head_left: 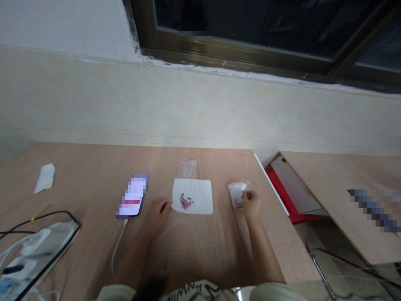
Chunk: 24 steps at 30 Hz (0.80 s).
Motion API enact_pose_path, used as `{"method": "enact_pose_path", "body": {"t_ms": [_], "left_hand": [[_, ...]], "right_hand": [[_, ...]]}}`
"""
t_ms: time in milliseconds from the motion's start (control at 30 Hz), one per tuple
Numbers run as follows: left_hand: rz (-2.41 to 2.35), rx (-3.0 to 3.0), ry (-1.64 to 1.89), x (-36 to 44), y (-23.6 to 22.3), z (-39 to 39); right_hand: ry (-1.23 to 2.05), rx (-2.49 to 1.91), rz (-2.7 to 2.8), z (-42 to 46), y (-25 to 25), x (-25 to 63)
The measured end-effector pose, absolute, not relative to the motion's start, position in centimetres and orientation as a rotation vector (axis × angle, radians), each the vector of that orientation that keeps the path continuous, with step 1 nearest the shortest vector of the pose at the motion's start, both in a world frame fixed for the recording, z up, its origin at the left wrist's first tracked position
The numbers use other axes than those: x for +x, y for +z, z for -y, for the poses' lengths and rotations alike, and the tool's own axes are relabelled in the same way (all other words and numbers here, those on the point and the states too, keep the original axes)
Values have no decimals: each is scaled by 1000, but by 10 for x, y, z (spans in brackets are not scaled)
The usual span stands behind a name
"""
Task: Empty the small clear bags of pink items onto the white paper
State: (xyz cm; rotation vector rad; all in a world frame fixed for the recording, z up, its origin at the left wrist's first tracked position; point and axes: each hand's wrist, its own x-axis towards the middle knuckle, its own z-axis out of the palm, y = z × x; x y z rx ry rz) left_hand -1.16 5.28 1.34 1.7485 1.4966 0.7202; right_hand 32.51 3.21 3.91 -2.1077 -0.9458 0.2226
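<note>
A sheet of white paper point(200, 196) lies on the wooden table with a small cluster of pink beads point(187, 204) and a few dark bits on its left half. At the paper's left edge is my left hand point(159, 210), thumb and fingertip pinched together; what they hold, if anything, is too small to make out. To the right, a clear zip bag point(235, 193) with some pink at its bottom lies on the table. My right hand point(253, 204) is closed on its right side, covering part of it. Another clear zip bag point(188, 169) lies flat just behind the paper.
Left of my left hand, a lit phone point(133, 196) lies with a white cable point(117, 246) plugged in. A power strip point(46, 242) with cords sits at near left, a white scrap point(44, 177) behind it. Right, past a gap, stands a second table point(338, 179).
</note>
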Motion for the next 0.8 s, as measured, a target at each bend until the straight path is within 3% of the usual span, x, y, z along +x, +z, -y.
{"method": "enact_pose_path", "body": {"t_ms": [133, 367, 567, 800], "left_hand": [[-1509, 1778, 699, -11, 10, -52], [-1536, 1800, 786, -10, 17, -44], [-1535, 1789, 815, -10, 20, -42], [-1496, 1816, 826, -12, 18, -41]], "right_hand": [[230, -2285, 985, -33, 36, 321], [-252, -2416, 989, -39, 62, 292], [162, -1966, 1770, -86, 63, 210], [317, -1964, 2032, -139, 39, 153]]}}
